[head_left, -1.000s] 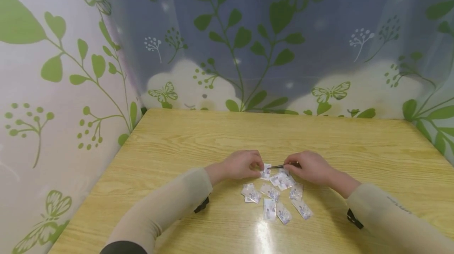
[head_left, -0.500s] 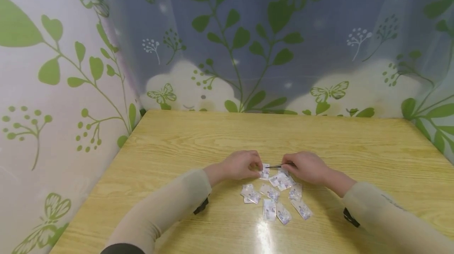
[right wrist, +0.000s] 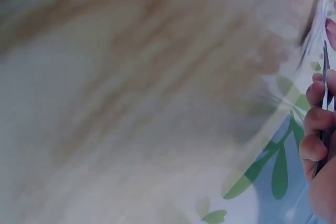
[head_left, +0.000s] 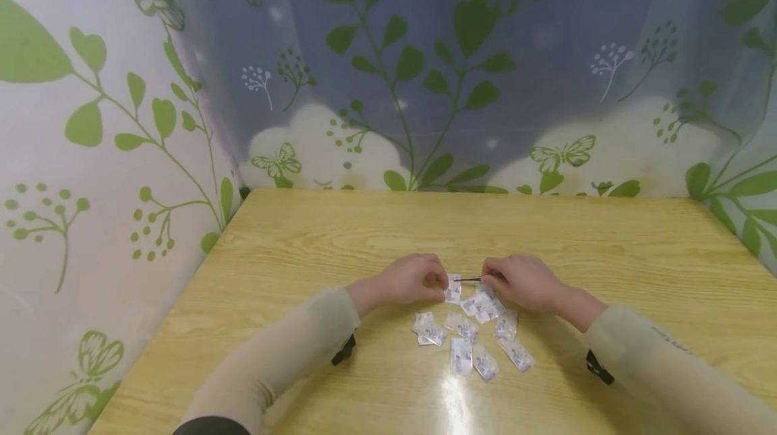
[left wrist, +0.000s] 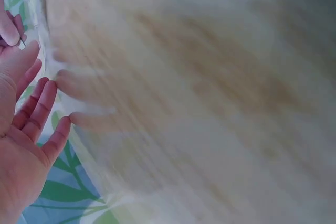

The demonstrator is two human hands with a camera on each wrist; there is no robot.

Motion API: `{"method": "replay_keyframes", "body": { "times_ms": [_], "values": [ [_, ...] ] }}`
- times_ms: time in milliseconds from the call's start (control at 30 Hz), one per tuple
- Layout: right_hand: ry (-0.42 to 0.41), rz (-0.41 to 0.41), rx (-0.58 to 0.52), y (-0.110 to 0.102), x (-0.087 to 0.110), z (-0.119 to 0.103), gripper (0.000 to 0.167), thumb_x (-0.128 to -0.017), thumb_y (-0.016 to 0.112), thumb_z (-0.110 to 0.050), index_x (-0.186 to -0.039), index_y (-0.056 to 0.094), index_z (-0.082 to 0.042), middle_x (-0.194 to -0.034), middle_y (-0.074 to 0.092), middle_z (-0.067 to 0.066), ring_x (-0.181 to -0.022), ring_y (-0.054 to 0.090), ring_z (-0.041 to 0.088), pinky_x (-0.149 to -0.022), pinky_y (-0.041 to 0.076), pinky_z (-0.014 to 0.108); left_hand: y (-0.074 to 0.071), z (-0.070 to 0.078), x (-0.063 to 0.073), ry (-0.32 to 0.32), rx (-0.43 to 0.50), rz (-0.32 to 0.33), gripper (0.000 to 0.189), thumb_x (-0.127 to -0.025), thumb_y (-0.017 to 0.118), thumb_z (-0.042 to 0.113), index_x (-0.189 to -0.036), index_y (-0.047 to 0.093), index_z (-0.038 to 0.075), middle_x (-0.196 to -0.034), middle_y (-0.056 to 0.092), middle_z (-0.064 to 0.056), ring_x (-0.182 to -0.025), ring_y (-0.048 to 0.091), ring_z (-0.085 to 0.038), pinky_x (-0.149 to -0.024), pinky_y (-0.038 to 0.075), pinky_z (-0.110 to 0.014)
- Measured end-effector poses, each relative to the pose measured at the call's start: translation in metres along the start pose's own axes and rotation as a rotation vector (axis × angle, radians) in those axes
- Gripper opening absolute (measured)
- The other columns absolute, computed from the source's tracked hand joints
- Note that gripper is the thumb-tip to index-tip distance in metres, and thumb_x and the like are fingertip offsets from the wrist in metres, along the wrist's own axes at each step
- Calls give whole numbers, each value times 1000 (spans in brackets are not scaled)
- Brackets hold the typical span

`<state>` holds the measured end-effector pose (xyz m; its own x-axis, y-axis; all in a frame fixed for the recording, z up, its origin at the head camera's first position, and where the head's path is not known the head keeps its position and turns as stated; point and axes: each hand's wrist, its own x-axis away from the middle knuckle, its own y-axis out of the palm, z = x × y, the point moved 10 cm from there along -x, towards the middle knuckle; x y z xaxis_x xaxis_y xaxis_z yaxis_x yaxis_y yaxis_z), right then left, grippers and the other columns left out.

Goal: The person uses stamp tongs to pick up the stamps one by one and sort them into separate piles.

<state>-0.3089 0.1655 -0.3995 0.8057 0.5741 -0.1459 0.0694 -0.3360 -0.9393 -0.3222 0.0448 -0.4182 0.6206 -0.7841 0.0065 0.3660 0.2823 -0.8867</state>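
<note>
In the head view, my left hand (head_left: pixel 415 280) bends its thumb and finger together at the left edge of a small printed plastic packet (head_left: pixel 454 290). My right hand (head_left: pixel 527 281) grips dark tweezers (head_left: pixel 467 279), whose tips lie over that same packet. The right wrist view shows fingers curled round the tweezers (right wrist: pixel 325 93), pointing away from the wrist. In the left wrist view, the outer fingers of the left hand (left wrist: pixel 31 114) touch the tabletop; the packet is out of sight there. Several similar packets (head_left: pixel 482 307) lie just nearer the person, some overlapping.
The wooden table (head_left: pixel 340 239) reaches back to a curtain (head_left: pixel 449 84) patterned with leaves and butterflies. A similar patterned sheet (head_left: pixel 109 152) hangs along the left side. Loose packets (head_left: pixel 461 356) lie between the two forearms, beside a light reflection.
Both hands keep nearly the same pose at the packet. The tweezer tips have shifted very slightly, and the whole view has moved a little with the head. The other packets stay in place.
</note>
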Motion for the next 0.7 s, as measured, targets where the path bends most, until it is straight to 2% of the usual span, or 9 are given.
{"method": "replay_keyframes", "body": {
  "times_ms": [167,433,567,700],
  "values": [
    [-7,19,3,-14,-1,2,6,-97,60,-15,-92,64,-13,-73,57,-10,-58,47,4,-56,42,29,-3,-3,11,5,61,-17,19,-88,73,24,-104,70,14,-96,60,7,-87,56,-7,-80,46,-20],
    [-2,54,25,-51,-7,7,6,-96,61,-13,-94,65,-9,-71,58,-4,-53,42,5,-53,38,30,-1,2,42,16,226,-71,18,-87,75,19,-104,71,13,-99,62,7,-81,59,-3,-75,49,-21],
    [-18,64,24,-62,-17,5,6,-96,60,-13,-93,65,-11,-69,56,-5,-53,41,7,-53,37,31,4,5,54,15,236,-102,19,-86,76,18,-103,71,14,-97,61,8,-79,58,-2,-75,48,-20],
    [-22,47,1,-63,-29,3,9,-98,58,-14,-92,63,-12,-68,54,-6,-53,44,7,-53,38,32,7,9,57,34,209,-110,20,-84,77,18,-104,73,15,-95,59,10,-80,58,-2,-75,48,-19]
  ]
}}
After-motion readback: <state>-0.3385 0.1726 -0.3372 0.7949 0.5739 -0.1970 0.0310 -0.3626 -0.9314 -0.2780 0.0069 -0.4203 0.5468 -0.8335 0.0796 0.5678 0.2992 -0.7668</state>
